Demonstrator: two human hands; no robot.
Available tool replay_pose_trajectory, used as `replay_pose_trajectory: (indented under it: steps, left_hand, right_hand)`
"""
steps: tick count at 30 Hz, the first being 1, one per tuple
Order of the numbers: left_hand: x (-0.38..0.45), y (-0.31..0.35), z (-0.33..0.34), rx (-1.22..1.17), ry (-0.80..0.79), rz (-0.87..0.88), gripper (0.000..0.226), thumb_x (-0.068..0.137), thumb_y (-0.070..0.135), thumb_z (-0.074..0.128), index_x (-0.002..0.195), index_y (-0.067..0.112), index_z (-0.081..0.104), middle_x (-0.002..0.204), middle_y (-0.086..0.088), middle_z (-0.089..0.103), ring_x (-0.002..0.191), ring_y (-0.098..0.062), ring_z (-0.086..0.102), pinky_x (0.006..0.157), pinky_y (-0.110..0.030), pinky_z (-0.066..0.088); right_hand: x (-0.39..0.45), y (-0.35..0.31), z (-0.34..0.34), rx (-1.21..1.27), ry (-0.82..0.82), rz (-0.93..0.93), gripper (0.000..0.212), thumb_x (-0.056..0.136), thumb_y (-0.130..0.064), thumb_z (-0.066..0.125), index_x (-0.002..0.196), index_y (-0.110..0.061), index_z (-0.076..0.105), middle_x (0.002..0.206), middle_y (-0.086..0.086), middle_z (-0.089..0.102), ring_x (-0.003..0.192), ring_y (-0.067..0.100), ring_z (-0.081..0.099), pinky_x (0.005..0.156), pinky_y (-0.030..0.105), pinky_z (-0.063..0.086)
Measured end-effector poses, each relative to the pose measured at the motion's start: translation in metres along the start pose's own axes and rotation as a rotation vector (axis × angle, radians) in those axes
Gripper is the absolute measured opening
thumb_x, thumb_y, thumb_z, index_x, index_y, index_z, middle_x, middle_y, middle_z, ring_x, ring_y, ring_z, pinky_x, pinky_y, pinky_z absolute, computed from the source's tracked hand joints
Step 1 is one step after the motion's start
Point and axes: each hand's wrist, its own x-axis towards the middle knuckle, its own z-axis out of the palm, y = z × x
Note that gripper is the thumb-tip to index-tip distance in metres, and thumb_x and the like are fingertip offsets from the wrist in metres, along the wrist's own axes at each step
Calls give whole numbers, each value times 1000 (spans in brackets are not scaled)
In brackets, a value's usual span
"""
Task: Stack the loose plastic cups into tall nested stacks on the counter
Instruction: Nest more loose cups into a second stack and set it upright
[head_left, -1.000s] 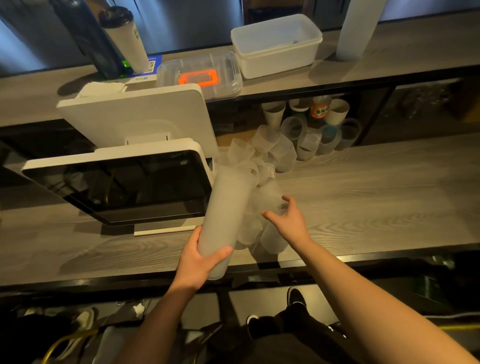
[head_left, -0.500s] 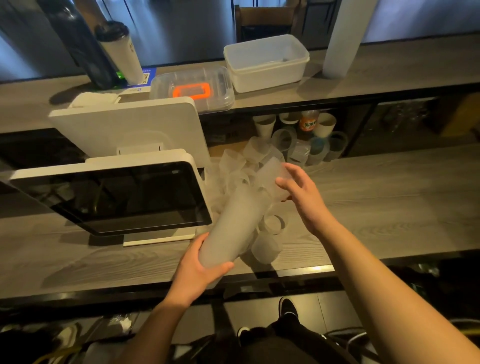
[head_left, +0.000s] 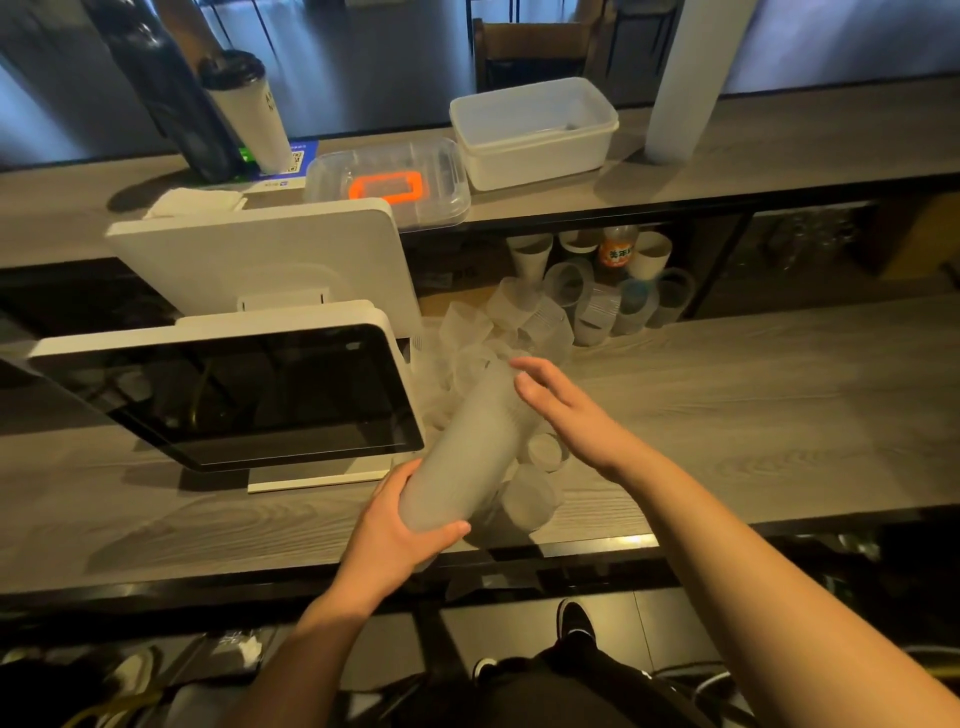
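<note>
Left hand (head_left: 395, 530) wraps the base of a light, slippery cup stack (head_left: 467, 447); right hand (head_left: 566, 410), fingers relaxed, steadies its flimsy rim.

**Support surfaces and their contents**

The lower counter (head_left: 753, 415) is grey wood-grain with a dark front edge. Directly on it: a white point-of-sale terminal (head_left: 249, 395) at left and a pile of loose translucent plastic cups (head_left: 524, 332) beside it, extending back under the shelf. The upper shelf (head_left: 810, 150) carries a white plastic tub (head_left: 535, 135), a clear lidded container (head_left: 389, 182) with an orange handle, a lidded white cup (head_left: 249, 114) and folded napkins (head_left: 195, 202).
</note>
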Motion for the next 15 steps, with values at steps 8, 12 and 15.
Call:
replay_pose_trajectory:
  steps: [8,12,15]
  left_hand:
    - [-7,-4,4,-170,-24,-124,80,66,42,89,133,37,44,120,13,55,108,-9,57,74,-22,50]
    - [-10,2,5,-207,-17,-148,74,73,31,86,130,39,40,118,17,53,106,-7,56,72,-18,47]
    - [-11,2,5,-224,-7,-161,73,74,31,84,130,38,39,117,17,52,105,-6,56,71,-18,47]
  right_hand:
    - [5,37,10,159,242,177,71,93,-65,45,152,-25,34,141,4,51,129,18,50,109,41,43]
    - [-4,78,19,-73,240,323,87,83,-64,67,150,-18,37,140,7,53,120,22,55,92,33,51]
    - [-9,105,24,-204,216,381,98,74,-63,77,149,-11,38,144,9,53,127,25,54,96,35,50]
